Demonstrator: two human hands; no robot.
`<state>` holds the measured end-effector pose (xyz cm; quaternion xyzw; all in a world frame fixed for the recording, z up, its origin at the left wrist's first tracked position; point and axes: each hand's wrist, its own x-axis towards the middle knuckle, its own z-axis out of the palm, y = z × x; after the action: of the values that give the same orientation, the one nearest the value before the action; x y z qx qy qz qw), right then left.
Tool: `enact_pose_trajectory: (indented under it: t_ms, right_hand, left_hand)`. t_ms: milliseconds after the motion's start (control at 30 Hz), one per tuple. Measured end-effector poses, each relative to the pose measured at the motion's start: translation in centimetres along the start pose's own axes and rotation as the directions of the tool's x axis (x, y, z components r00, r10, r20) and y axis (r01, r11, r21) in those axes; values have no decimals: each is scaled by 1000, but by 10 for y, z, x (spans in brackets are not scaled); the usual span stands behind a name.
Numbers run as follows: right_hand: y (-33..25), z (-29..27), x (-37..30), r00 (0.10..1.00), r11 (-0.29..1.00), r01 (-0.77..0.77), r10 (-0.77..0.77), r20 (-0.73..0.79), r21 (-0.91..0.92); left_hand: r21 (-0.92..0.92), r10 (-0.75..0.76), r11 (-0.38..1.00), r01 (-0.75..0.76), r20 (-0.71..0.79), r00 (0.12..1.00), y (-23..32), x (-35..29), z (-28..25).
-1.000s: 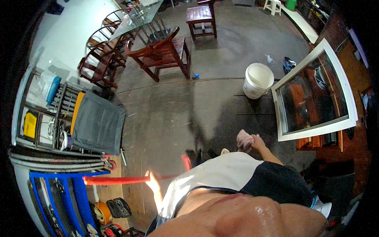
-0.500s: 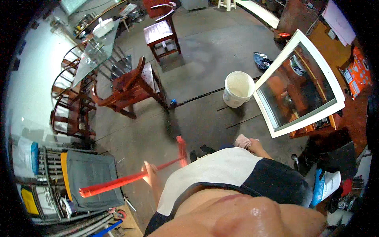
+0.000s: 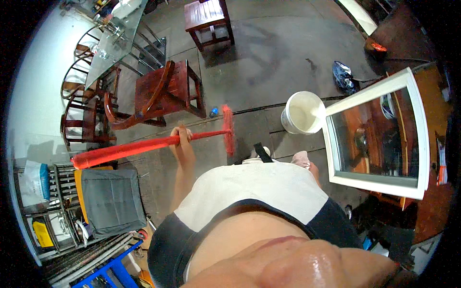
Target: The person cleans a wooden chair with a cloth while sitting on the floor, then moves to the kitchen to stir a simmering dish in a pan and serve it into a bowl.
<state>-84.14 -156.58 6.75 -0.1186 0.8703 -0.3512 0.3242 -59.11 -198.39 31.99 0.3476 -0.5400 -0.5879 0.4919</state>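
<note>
My left hand (image 3: pixel 181 139), left of my body, is wrapped round the handle of a long red T-shaped squeegee (image 3: pixel 204 135). Its bristly-looking crossbar points to the right, over the floor ahead of me. The thick end of the handle reaches left over a grey folding chair. My right hand (image 3: pixel 314 171), mostly hidden beside my shirt, grips a pale pink cloth (image 3: pixel 301 159). Just beyond it, to the right, a white-framed glass window panel (image 3: pixel 328 151) leans against brown wooden furniture. A white bucket (image 3: pixel 289 115) stands on the floor by the panel's left edge.
Wooden armchairs (image 3: pixel 149 96) and a glass-topped table (image 3: pixel 111 55) stand at the far left. The grey folding chair (image 3: pixel 111 204) leans among racks at the near left. A dark blue plastic bag (image 3: pixel 343 77) lies on the floor behind the bucket.
My left hand has moved forward with the squeegee, away from my body, and its crossbar is farther ahead. The whole view has shifted; the right hand still holds the cloth.
</note>
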Motion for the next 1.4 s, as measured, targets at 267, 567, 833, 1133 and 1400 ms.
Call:
enact_pose_trajectory:
  t_ms: [267,567,833,1133,1400]
  right_hand:
    - [-81,-19,139,998,999,23,-24,62,23]
    - [-154,-4,247,995,971,76,-88,-42,-227]
    - [-389,-14,338,921,951,307,-287,-262,38]
    - [-550,-10,482,819,825,563,-565,-105,-51]
    - [-467,-135,626,877,919,394,-374,-301,5]
  left_hand:
    - [-92,26,995,-26,-9,1000,-6,127,84]
    - [-210,42,978,-17,114,993,-68,300,134]
    - [-224,-119,956,189,294,948,-127,428,239]
    - [-307,-247,857,414,460,853,-113,488,430]
    - [-298,-197,873,387,510,837,-147,543,543]
